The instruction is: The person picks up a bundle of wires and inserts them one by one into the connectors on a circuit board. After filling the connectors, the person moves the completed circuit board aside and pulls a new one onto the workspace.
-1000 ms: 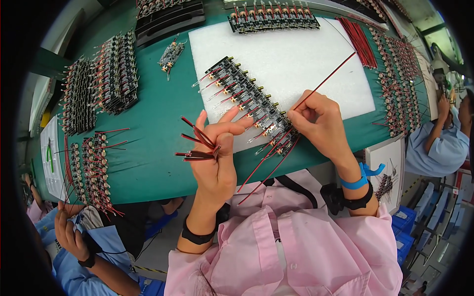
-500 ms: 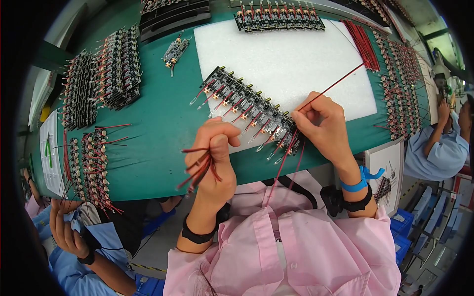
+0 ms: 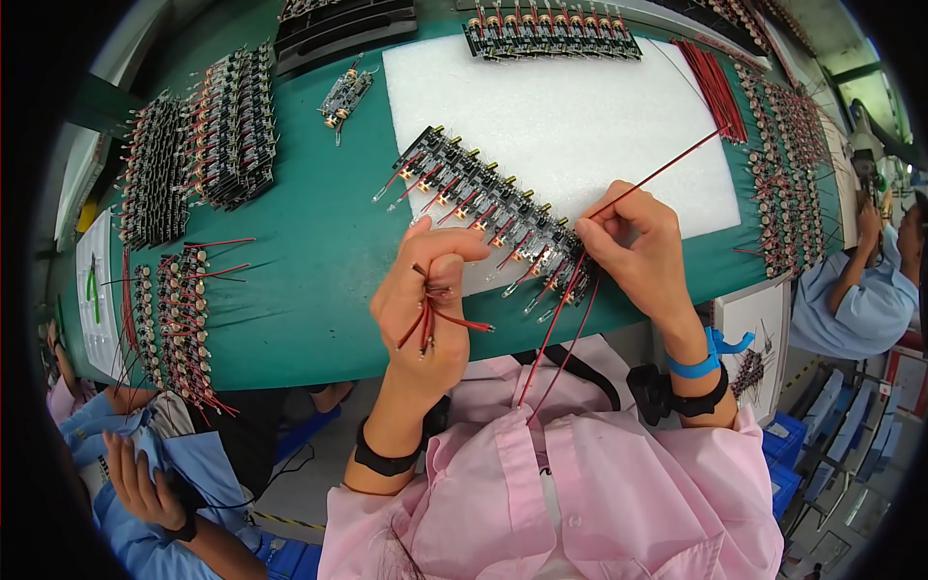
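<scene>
A long black strip of small circuit boards (image 3: 483,203) with short red leads lies slanted across the front of a white foam sheet (image 3: 570,116). My left hand (image 3: 425,309) is closed around a bundle of short red wire pieces (image 3: 430,319) just in front of the strip. My right hand (image 3: 638,251) pinches a long red wire (image 3: 667,169) at the strip's right end; the wire points up and to the right. Two more long red wires (image 3: 556,338) hang from that hand down toward my pink shirt.
The green table (image 3: 319,251) holds stacks of finished boards at the left (image 3: 203,135), a row of boards with red leads at the front left (image 3: 179,309), more boards along the right edge (image 3: 793,184), and a bunch of red wires (image 3: 715,87). Other people sit at the lower left and right.
My left hand has closed tighter on the short wire pieces and turned them downward. My right hand stays at the strip's right end with the long wire.
</scene>
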The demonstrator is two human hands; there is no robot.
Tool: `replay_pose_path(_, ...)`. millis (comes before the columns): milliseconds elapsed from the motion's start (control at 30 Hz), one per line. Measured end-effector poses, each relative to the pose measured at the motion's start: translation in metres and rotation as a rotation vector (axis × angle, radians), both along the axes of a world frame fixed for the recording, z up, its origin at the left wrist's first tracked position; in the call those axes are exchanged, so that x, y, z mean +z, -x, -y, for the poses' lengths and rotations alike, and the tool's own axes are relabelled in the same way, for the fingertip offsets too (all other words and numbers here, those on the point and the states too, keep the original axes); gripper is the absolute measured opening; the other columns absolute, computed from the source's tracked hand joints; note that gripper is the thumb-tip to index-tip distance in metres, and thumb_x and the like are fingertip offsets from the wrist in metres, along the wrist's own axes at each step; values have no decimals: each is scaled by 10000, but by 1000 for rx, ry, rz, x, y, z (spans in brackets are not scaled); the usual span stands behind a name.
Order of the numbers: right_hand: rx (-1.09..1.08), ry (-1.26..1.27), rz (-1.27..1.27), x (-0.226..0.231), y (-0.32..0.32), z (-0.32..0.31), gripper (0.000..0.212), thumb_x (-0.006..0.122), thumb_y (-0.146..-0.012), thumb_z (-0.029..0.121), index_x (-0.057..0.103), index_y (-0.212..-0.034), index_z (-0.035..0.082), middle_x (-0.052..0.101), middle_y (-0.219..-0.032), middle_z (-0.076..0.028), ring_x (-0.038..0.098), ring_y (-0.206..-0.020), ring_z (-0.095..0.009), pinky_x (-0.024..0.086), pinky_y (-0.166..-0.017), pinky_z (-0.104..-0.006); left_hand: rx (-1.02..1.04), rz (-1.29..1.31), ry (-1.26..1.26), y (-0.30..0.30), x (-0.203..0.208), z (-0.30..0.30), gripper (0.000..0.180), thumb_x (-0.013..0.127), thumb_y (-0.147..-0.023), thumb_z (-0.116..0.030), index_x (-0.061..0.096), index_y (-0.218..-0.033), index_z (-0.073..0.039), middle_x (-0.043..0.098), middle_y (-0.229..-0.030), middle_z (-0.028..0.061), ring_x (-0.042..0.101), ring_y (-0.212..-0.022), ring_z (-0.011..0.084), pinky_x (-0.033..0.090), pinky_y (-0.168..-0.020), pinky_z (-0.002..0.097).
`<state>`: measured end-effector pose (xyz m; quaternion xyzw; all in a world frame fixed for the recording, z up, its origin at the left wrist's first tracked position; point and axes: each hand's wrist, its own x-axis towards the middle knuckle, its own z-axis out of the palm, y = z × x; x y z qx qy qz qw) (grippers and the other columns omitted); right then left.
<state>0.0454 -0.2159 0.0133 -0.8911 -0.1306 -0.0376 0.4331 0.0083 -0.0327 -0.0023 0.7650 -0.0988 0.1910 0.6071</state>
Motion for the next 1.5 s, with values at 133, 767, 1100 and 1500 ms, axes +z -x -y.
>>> replay_pose_path(133, -12, -10, 15, -3, 0, 0, 73, 582, -657, 19, 520, -627, -4, 459, -582, -1, 395, -534, -59, 319, -496, -189, 1, 19, 16, -2, -1, 1, 179, 347, -700, -16, 494, -801, -4, 544, -687, 53, 477, -596, 135, 291, -882, 412)
replay_pose_path(767, -68, 11, 83, -7, 2, -5, 68, 585, -645, 7, 525, -616, -6, 462, -575, -8, 408, -515, -62, 329, -484, -188, -1, 63, -37, -3, -2, 1, 235, 370, -580, 125, 473, -760, 14, 571, -742, 86, 526, -622, 184, 292, -877, 418)
replay_pose_path(1100, -106, 24, 113, -8, 3, -8, 74, 573, -649, 3, 513, -608, -11, 457, -559, -7, 418, -511, -55, 334, -476, -182, -15, 16, -59, -1, -1, -1, 238, 380, -591, 119, 496, -766, 9, 567, -730, 76, 525, -606, 186, 294, -874, 427)
replay_pose_path(1500, -145, -3, 90, -9, 5, -11, 93, 566, -666, 12, 502, -601, -4, 446, -546, 6, 404, -502, -46, 324, -470, -177, 4, 53, -33, -3, -3, 1, 219, 413, -617, 75, 515, -794, -2, 567, -691, 75, 545, -622, 204, 304, -867, 443)
